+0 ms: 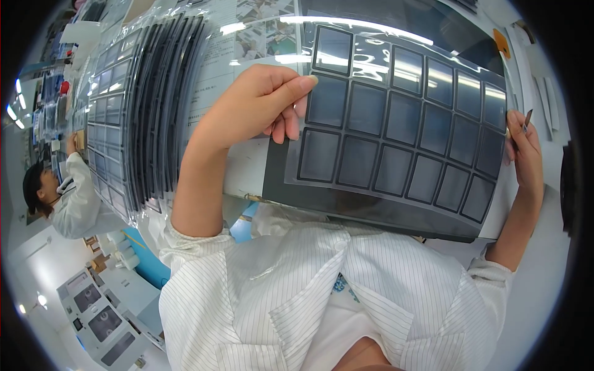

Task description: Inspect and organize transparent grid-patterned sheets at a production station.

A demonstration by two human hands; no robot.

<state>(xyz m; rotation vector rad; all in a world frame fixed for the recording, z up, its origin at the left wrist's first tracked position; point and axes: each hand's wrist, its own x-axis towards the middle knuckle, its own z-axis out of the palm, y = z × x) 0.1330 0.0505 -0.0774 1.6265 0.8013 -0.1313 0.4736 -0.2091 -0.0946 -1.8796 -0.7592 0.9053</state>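
In front of me lies a clear plastic tray point(291, 176) holding several dark-framed square panels point(405, 117) in three rows. One place in the far row shows glare and no dark frame. My left hand point(266, 102) is closed in a pinch at the tray's far left edge, thumb on top and fingers curled under. At the right edge is my right hand point(525, 145), its fingers closed around a thin, dark-tipped pointed tool point(528, 117). Those fingers are also close against the tray's side; whether they grip it is hard to tell. Under the tray is a dark flat board point(340, 201).
To the left stands a row of similar trays point(164, 99), upright and wrapped in clear film. Printed sheets point(213, 74) lie behind my left hand. An orange item point(501, 43) is at the far right. Another person point(62, 191) works at the far left.
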